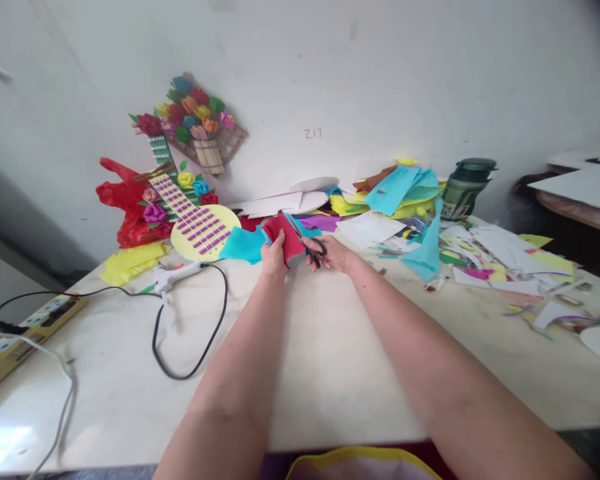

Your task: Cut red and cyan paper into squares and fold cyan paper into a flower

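Note:
My left hand (274, 257) pinches the near edge of a red paper sheet (283, 235), holding it up over the table. My right hand (333, 254) grips black-handled scissors (310, 247), fingers through the loops, with the blades reaching up and left into the red sheet. Both hands are closed and meet at the far middle of the white table (305, 360). A teal paper piece (243, 245) lies just left of the red sheet.
A white glue gun (173, 275) with a black cord (190, 353) lies left. Behind it stand a yellow paper guitar (200, 230) and paper flowers (195, 117). Heaped coloured paper scraps (405, 200) and a dark green jar (463, 187) fill the right. A power strip (35, 320) sits at far left.

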{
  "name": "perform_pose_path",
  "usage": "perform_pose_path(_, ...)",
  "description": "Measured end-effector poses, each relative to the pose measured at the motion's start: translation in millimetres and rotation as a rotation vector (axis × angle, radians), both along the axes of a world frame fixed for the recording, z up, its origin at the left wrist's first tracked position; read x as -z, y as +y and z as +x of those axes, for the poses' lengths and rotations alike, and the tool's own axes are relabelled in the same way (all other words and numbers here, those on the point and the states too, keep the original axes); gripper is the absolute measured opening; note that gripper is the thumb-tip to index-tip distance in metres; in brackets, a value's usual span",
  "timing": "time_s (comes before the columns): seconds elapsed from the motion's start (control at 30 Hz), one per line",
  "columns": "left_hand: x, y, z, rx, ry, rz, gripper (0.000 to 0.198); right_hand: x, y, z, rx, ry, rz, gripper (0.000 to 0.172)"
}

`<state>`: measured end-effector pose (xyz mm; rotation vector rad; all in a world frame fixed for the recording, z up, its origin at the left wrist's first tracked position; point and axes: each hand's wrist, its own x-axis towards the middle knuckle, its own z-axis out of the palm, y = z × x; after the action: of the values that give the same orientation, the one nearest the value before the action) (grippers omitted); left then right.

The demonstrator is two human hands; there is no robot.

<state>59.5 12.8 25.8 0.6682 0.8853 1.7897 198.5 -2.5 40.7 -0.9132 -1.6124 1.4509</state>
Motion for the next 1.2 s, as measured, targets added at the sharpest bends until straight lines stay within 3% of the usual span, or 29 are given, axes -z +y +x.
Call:
perform_pose_path(0.47, -1.3, 1, -3, -0.025, -0.002, -0.025, 0.022, -22.7, 10, 2, -0.082, -0.145, -0.025, 0.04)
perform_pose_path(0.8, -4.7, -2, -2, -0.002, -0.016, -0.036, 0.021, -4.6, 14, -7, -0.003, 0.005, 0.005, 0.044)
perform_pose_path(1.2, -3.7, -2, 0, 0.033, -0.014, 0.029, 0.024, -0.6, 14, -9, 0.042, 0.024, 0.069, 0.04)
